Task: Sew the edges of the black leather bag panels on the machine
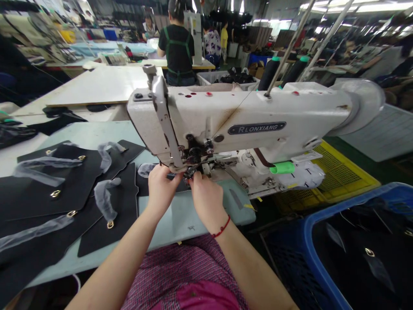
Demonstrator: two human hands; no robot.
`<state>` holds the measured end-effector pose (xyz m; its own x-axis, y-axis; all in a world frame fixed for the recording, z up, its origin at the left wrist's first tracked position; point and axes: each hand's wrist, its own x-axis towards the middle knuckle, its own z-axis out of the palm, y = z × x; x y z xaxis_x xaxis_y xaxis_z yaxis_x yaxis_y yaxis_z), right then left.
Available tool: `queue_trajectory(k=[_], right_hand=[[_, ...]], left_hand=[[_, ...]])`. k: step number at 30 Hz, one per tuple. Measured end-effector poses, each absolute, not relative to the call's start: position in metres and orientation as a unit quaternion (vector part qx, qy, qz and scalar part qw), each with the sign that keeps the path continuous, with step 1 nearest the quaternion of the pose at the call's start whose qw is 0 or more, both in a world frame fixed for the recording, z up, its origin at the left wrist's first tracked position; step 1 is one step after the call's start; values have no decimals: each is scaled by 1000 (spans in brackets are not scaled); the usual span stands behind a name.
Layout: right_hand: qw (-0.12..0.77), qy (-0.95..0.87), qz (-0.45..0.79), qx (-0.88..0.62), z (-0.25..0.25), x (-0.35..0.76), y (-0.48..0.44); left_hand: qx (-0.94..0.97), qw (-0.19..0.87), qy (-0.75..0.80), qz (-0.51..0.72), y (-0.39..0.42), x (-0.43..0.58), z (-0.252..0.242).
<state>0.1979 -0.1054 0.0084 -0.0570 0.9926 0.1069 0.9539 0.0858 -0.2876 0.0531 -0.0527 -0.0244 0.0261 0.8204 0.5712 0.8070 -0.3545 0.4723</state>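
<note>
A white sewing machine (245, 116) stands before me, its needle area (191, 170) between my hands. My left hand (161, 189) is closed, thumb and finger together at the left of the presser foot, over a black panel (143, 190) lying on the machine bed. Part of a plastic-wrapped strap (145, 169) shows beside it. My right hand (208, 196), with a red cord at the wrist, is closed at the right of the foot. Its fingertips press together close to the needle, and whatever they grip is hidden. The seam area is mostly covered by my fingers.
Several black panels (122, 206) with plastic-wrapped straps and gold-coloured fittings lie at left on the pale table (180, 224). A blue basket (309, 241) holding black pieces stands at right, near a yellow crate (338, 168). Thread cones (269, 73) rise behind the machine; a person (177, 47) stands farther back.
</note>
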Motion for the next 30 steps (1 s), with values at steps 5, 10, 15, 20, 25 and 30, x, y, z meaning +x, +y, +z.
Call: queue_trajectory(k=[5,10,15,20,25,30], right_hand=[[145,-724,75,-670,8,198,-102],[162,-724,89,-664,7,202,-103],[197,-711,137,-662,-10,219,-122],[156,-662,146,-718,-61,252,-143],[132,-679,78,-718,-94,265,-145],[295,-698,110,-644,-69,251,-137]], left_hand=[[727,-21,560,397,-50,52,-24],[728,-2,544,418,-55,52,-17],[705,154,542,430,-66,45,-12],[662,256,530,464,-71,45,-16],[646,252,498,520,-74,56,-24],[648,225,498,531,-76,58,-26]])
